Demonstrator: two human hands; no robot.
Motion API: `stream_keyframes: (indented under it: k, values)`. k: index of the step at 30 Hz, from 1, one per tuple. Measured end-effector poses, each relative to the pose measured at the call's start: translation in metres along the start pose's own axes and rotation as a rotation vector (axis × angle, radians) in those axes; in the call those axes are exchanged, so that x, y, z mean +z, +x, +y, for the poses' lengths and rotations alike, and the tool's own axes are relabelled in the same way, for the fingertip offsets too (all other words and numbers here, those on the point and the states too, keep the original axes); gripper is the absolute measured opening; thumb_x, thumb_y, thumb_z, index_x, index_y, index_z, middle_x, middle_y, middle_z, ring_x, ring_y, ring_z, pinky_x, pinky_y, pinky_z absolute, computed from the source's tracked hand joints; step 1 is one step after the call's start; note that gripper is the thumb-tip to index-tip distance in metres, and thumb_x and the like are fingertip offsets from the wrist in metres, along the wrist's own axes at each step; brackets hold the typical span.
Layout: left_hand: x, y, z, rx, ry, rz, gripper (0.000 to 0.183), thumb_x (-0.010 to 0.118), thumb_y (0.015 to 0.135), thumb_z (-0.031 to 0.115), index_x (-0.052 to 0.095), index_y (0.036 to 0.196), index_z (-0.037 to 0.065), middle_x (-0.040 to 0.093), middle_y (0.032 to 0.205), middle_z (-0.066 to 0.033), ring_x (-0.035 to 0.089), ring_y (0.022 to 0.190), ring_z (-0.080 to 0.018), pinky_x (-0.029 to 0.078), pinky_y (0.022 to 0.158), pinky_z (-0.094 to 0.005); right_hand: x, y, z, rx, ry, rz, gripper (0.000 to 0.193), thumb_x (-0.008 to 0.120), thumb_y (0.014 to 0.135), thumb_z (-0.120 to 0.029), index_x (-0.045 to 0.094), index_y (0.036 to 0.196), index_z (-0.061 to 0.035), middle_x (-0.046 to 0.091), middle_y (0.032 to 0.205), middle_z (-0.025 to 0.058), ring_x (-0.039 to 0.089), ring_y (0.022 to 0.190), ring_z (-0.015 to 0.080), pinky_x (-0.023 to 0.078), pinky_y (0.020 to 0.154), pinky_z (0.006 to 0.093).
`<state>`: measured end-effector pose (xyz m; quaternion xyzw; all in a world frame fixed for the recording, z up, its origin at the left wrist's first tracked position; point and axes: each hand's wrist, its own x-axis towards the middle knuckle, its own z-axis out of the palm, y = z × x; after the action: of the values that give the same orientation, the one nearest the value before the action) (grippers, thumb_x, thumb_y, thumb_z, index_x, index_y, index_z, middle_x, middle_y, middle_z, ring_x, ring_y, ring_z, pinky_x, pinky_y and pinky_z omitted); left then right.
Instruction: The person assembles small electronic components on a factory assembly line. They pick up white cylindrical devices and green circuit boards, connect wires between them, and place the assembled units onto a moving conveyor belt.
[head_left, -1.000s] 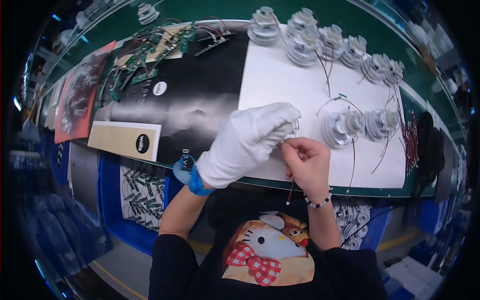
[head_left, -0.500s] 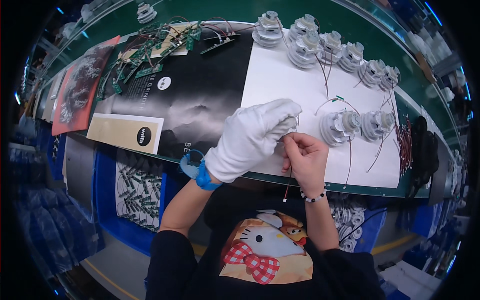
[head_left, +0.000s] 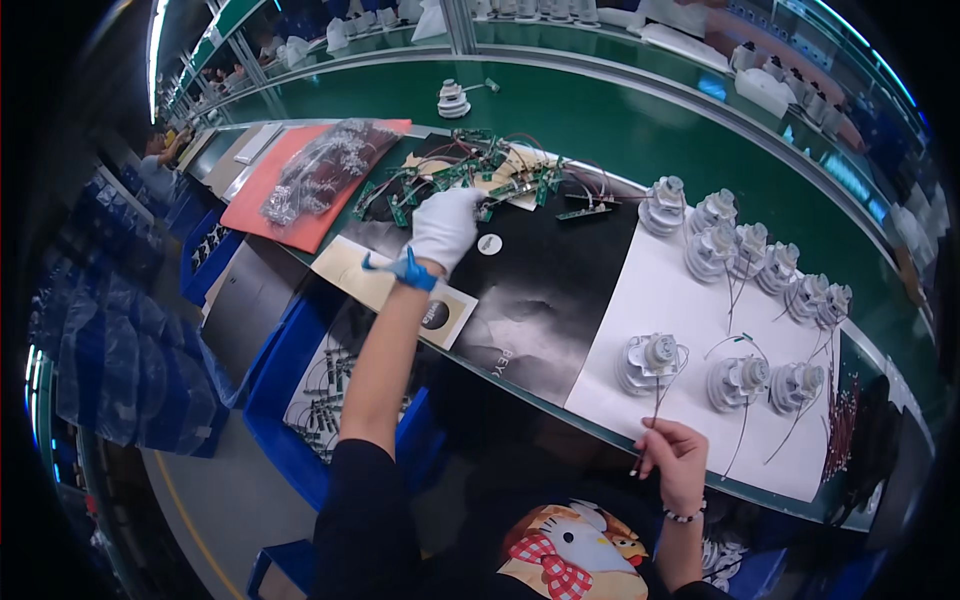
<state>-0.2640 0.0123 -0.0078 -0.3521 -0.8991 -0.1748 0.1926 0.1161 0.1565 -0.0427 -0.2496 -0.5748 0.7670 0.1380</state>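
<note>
My left hand [head_left: 445,228], in a white glove with a blue wrist strap below it, reaches into the heap of green circuit boards [head_left: 515,185]. Its fingertips are at the near side of the heap, and I cannot make out whether they grip a board. My right hand [head_left: 675,458], bare, pinches a thin dark wire [head_left: 656,402] between thumb and fingers. That wire comes down from a white round motor-like unit [head_left: 648,364] standing near the front edge of the white sheet. The wire's end with a small pale connector hangs below my fingers.
Several similar white units [head_left: 711,250] stand along the back of the white sheet [head_left: 610,375], two more at its right. A bundle of red wires [head_left: 843,430] lies farther right. An orange sheet [head_left: 297,236] bears a clear bag at left. Blue bins [head_left: 262,420] sit below the bench.
My left hand has moved from beside my right hand to the board heap at the left. A white unit now stands near my right hand, which holds its wire. The view has shifted left.
</note>
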Motion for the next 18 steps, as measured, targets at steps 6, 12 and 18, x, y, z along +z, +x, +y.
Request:
stream_keyframes:
  k: [6,12,18]
  values:
    - [0.034,0.023,-0.031,-0.081,-0.014,-0.269,0.018,0.059,0.075,0.022,0.065,0.085,0.008,0.062,0.085,-0.0178,0.06,0.08,-0.0346,0.048,0.071,-0.0412,-0.003,0.0,0.006,0.088,0.092,-0.09,0.012,0.056,0.082,-0.001,0.06,0.087,0.0094,0.061,0.071,0.0133,0.055,0.047,0.0121,0.047,0.042,0.0227]
    - [0.011,0.009,-0.028,-0.147,-0.091,-0.368,0.019,0.062,0.071,0.024,0.065,0.08,0.007,0.064,0.081,-0.0165,0.061,0.081,-0.0327,0.049,0.073,-0.0382,-0.001,0.001,0.005,0.256,0.278,-0.276,0.017,0.056,0.086,-0.006,0.06,0.089,0.0103,0.061,0.069,0.0101,0.055,0.048,0.0096,0.046,0.041,0.0213]
    - [-0.027,-0.012,0.02,-0.111,-0.221,-0.25,0.019,0.061,0.075,0.019,0.064,0.082,0.002,0.064,0.077,-0.0163,0.063,0.073,-0.0301,0.05,0.069,-0.0364,0.004,0.0,0.01,0.261,0.4,-0.298,0.018,0.055,0.086,-0.004,0.057,0.095,0.011,0.06,0.077,0.0122,0.057,0.054,0.0116,0.051,0.048,0.0233]
